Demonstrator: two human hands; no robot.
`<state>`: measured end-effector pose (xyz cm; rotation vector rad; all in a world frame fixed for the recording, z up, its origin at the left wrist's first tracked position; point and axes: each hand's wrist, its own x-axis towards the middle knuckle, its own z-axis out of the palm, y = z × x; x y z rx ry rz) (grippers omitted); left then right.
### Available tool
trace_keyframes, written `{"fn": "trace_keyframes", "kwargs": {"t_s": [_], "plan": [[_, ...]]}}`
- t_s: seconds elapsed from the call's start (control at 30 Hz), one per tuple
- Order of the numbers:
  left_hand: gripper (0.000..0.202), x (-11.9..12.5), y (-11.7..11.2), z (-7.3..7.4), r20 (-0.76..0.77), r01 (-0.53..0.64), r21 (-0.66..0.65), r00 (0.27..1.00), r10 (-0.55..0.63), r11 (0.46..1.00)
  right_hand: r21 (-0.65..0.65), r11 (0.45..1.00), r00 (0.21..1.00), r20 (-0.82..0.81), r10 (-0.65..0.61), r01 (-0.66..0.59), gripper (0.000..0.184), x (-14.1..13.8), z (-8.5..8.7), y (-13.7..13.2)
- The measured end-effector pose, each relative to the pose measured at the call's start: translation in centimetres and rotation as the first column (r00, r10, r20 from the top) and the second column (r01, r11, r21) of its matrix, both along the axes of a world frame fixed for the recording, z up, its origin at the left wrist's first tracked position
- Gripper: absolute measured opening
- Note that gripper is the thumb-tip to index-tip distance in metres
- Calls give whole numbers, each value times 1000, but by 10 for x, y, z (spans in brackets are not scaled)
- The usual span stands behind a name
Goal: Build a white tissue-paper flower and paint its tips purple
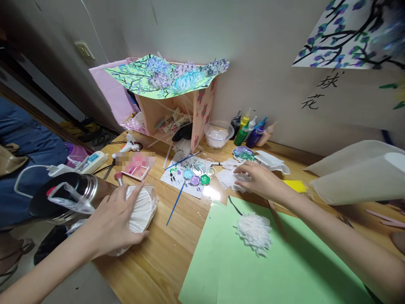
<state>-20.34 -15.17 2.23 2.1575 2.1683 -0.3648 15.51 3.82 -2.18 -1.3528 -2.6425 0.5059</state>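
Observation:
My left hand lies curled over a bagged stack of white paper cups or liners at the table's left edge, fingers wrapped on the stack. Farther back my right hand reaches to a pile of small white paper squares, fingertips pinching at them. A white tissue flower sits on a light green sheet in front of me, with a painted dark stem beside it.
Small round paint pots and a blue brush lie mid-table. Paint bottles, a clear bowl, a cardboard box with a flower painting, a glue gun, a power strip, a steel flask.

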Motion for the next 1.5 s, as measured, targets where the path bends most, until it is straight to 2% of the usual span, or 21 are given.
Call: {"fn": "trace_keyframes", "kwargs": {"t_s": [0.07,0.17,0.27,0.33,0.4,0.5,0.53,0.57,0.6,0.67,0.7,0.73,0.8,0.87,1.0,1.13,1.23,1.5], "plan": [[102,-1,-3,-3,12,27,7,1000,-27,1000,147,984,994,1,-107,106,21,17,-2,4],[102,-3,-8,-7,26,60,37,998,-61,997,357,883,926,104,-362,305,33,40,-4,20],[106,-2,-11,-9,25,87,71,996,-89,994,310,863,836,265,-481,398,29,56,-8,33],[108,1,-11,-8,21,89,51,996,-90,995,274,846,802,285,-525,457,29,59,-8,33],[105,5,-10,-6,15,65,23,998,-65,998,341,786,779,196,-595,515,34,56,0,23],[102,10,-8,-1,24,50,15,998,-51,999,438,671,767,-71,-637,598,35,36,23,-5],[102,11,-8,1,30,53,15,998,-53,998,412,671,771,-147,-619,617,35,25,30,-17],[103,11,-9,2,36,56,13,998,-56,998,353,699,781,-211,-588,622,34,11,36,-28],[104,11,-10,3,41,56,11,998,-57,998,253,783,820,-255,-512,568,31,-6,39,-38],[105,10,-13,4,51,53,15,997,-54,998,38,939,901,-298,-315,340,25,-47,36,-56],[105,10,-15,4,58,55,24,997,-56,998,-64,970,922,-302,-241,233,24,-69,31,-62],[106,10,-17,5,68,60,35,996,-63,998,-139,978,931,-308,-194,158,23,-92,25,-67],[107,12,-21,7,94,76,63,992,-81,995,-279,958,916,-365,-165,62,21,-133,10,-72],[108,14,-24,10,121,93,80,987,-102,992,-323,946,902,-404,-155,18,22,-167,-2,-72],[110,16,-26,17,146,106,72,982,-116,992,-430,898,865,-481,-143,-90,23,-204,-15,-70],[114,13,-24,19,147,87,69,984,-97,994,-565,789,818,-556,-147,-242,22,-215,-21,-71],[115,11,-21,18,156,91,58,983,-99,994,-626,719,773,-602,-199,-302,18,-219,-25,-74],[114,11,-19,18,167,77,54,982,-85,996,-748,634,718,-550,-426,-197,15,-225,-37,-73]]}}
